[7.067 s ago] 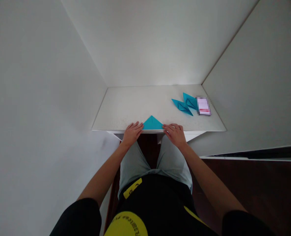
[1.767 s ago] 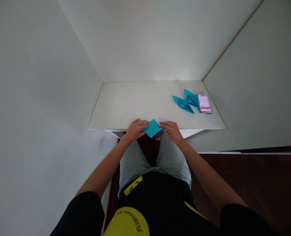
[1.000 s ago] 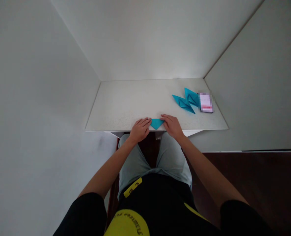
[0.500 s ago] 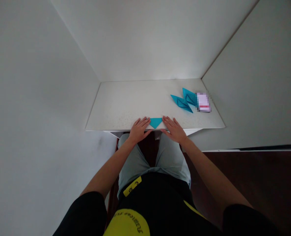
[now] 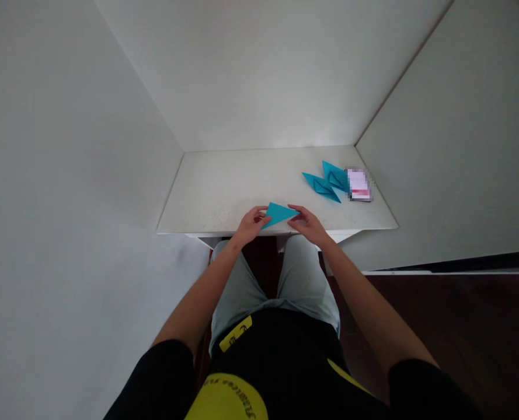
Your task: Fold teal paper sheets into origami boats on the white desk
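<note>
A bright blue folded sheet of paper [image 5: 279, 214] shows as a triangle at the front edge of the white shelf, its narrow point toward the right. My left hand [image 5: 251, 224] pinches its wide left end, thumb on top and fingers curled behind. At the other end, my right hand [image 5: 309, 225] curves around the pointed tip, index finger above and thumb below. Farther back on the right lie two blue folded paper boats [image 5: 321, 186], one overlapping the other.
A phone-like item with a blurred screen [image 5: 359, 185] lies against the boats at the right. The white shelf [image 5: 224, 181] is boxed in by a back wall and side panels. My legs are under its front edge.
Both hands were lying flat, pressing the paper with its point toward me. Now the paper is turned, shows a larger triangle pointing right, and my fingers have curled around its ends.
</note>
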Available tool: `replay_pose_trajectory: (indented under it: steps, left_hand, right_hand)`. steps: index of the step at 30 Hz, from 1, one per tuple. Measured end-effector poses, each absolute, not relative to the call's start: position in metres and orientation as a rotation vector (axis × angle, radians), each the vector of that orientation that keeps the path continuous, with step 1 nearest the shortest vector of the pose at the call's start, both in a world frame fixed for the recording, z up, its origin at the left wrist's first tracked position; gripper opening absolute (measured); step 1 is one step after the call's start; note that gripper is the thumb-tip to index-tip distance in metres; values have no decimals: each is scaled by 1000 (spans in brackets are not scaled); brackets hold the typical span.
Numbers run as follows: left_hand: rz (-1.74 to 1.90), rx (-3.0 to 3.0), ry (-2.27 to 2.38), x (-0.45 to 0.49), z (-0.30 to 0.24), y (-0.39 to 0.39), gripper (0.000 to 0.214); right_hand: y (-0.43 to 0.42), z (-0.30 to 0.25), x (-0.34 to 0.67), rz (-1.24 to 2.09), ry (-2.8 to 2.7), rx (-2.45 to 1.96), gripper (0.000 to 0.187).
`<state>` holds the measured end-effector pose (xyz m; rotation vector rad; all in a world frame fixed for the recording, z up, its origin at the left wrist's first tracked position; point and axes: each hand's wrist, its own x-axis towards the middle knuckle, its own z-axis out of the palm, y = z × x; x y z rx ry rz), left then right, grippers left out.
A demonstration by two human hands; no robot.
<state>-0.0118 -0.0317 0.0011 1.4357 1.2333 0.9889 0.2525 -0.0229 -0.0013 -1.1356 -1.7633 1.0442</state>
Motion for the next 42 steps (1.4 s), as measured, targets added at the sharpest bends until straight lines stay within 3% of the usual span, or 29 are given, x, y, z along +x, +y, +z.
replay_pose_trajectory:
  steps: [3, 9, 18, 24, 30, 35, 39, 42]
  left_hand:
    - [1019, 1286, 1186, -14, -2, -16, 74]
    - [989, 1311, 1216, -16, -6, -13, 58]
    - [946, 1262, 1133, -16, -5, -17, 61]
    - [947, 1315, 1076, -13, 0, -25, 52]
    - [944, 1493, 1137, -6, 6, -37, 92]
    - [964, 1519, 1134, -7, 8, -36, 71]
    - [923, 1331, 1060, -13, 12, -29, 80]
    - [968, 1256, 1064, -16, 15, -25, 68]
  right_hand:
    - [-10, -3, 236, 1155, -1630, -1083, 70]
    - [1, -14, 223, 1232, -1469, -1026, 71]
    - [1, -23, 221, 1199, -1505, -1078, 64]
    - [-4, -19, 212, 1132, -1649, -1148, 45]
    - [-5, -13, 207, 956, -1770, -1233, 28]
    - [-5, -15, 209, 990, -1799, -1222, 34]
    - [-4, -18, 216, 1146, -1702, -1066, 41]
    - [-3, -18, 217, 1213, -1608, -1025, 42]
